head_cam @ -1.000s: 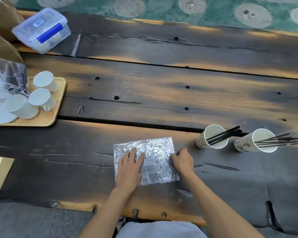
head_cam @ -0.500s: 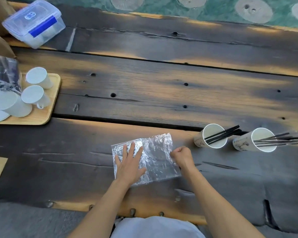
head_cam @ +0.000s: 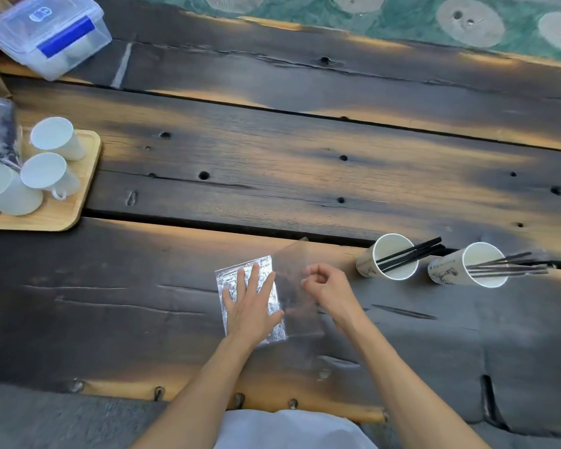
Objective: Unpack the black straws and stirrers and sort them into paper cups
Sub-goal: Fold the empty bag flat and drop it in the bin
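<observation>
Pressing flat with straight fingers, the left hand point(head_cam: 252, 305) pins a crinkled clear plastic bag point(head_cam: 274, 298) to the dark wooden table point(head_cam: 272, 176); the right hand point(head_cam: 329, 288) pinches its lifted right half. Right of them, two tipped white paper cups point(head_cam: 391, 258) point(head_cam: 473, 265) hold black straws point(head_cam: 412, 252) and stirrers point(head_cam: 512, 265). Far left, a wooden tray point(head_cam: 78, 189) carries white mugs point(head_cam: 51, 171).

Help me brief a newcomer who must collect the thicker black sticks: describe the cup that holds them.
On the dark wooden table, two paper cups lie tipped to the right of the person's right hand. Take the left cup, the one nearer that hand. Its few black sticks are thick and bundled close, while the right cup holds thinner ones that fan out.
</observation>
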Action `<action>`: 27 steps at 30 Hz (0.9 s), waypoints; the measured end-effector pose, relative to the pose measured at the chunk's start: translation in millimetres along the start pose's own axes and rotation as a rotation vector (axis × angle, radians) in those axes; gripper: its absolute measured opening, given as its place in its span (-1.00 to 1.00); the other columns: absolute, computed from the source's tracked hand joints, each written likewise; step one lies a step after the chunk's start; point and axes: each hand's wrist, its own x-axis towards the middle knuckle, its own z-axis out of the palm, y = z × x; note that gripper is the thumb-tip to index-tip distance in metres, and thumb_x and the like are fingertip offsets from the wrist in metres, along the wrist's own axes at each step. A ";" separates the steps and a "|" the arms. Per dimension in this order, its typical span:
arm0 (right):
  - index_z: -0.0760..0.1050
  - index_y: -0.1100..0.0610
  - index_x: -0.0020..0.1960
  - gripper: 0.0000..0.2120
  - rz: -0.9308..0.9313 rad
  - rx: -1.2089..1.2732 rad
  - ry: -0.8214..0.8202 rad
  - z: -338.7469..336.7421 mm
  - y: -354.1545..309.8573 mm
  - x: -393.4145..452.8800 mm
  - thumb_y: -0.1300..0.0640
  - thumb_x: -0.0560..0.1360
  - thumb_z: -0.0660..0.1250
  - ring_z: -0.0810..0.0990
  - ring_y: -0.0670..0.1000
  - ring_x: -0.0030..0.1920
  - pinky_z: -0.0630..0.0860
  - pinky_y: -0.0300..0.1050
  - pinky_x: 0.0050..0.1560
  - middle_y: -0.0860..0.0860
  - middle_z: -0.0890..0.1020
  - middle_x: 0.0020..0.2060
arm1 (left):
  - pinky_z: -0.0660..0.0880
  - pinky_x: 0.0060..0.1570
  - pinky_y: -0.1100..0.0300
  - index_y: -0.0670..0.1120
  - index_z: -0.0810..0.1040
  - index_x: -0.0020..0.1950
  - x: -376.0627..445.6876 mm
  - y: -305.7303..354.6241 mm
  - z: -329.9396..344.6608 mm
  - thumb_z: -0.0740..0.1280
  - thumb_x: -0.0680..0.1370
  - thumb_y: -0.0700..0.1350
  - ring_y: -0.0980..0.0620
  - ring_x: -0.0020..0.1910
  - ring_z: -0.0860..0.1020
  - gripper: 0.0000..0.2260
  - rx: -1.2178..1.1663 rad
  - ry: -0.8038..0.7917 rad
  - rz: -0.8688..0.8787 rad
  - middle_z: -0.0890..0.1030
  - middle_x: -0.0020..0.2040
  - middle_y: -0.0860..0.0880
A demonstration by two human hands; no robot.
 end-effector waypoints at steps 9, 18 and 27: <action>0.50 0.04 0.11 -0.78 -0.174 -0.373 -0.150 60.9 10.0 -6.1 0.19 0.48 0.33 0.49 -0.09 -0.26 0.43 -0.25 -0.18 -0.04 0.54 -0.21 | 0.25 0.43 0.06 -0.06 0.44 0.38 -5.8 -27.5 -8.0 0.28 0.52 -0.18 -0.03 0.52 0.21 -0.59 -0.479 0.228 0.059 0.25 0.55 -0.01; 0.43 0.18 0.35 -0.61 -0.202 -0.704 -0.296 97.7 26.7 -3.0 0.03 0.60 0.17 0.52 0.12 0.23 0.44 0.01 0.27 0.14 0.47 0.30 | 0.57 0.13 0.02 -0.12 0.54 0.15 -32.3 -87.6 -36.7 0.17 0.62 -0.26 -0.06 0.01 0.64 -0.80 -1.189 0.310 -0.433 0.63 0.08 -0.15; 0.37 0.17 0.43 -0.59 -0.121 -0.721 -0.346 95.0 35.8 -0.3 0.16 0.59 0.17 0.44 0.10 0.38 0.36 -0.05 0.38 0.12 0.45 0.41 | 0.47 0.05 0.03 -0.13 0.58 0.08 -28.0 -78.2 -33.3 0.26 0.56 -0.23 -0.04 0.01 0.50 -0.85 -0.566 0.475 -0.179 0.55 0.00 -0.04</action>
